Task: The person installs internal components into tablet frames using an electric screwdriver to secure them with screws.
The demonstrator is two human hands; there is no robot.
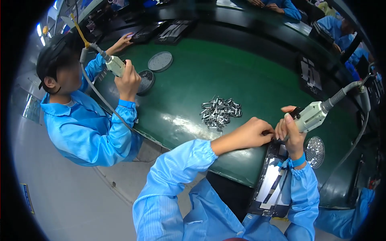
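Observation:
My right hand is wrapped round a pale green and white electric screwdriver, tilted, with its cable end at the upper right. Its tip is hidden by my fingers. Close beside it, my left hand is closed, with fingertips pinched at the far end of an opened flat device. Whatever those fingers pinch is too small to make out. The device has a black frame and silver-white panels and reaches over the near table edge towards me. Part of it lies under my right forearm.
A pile of small metal-and-black parts lies on the green table. Right of the device is a round dish of small screws. At left a co-worker holds another screwdriver near two round dishes. A hanging cable curves at right.

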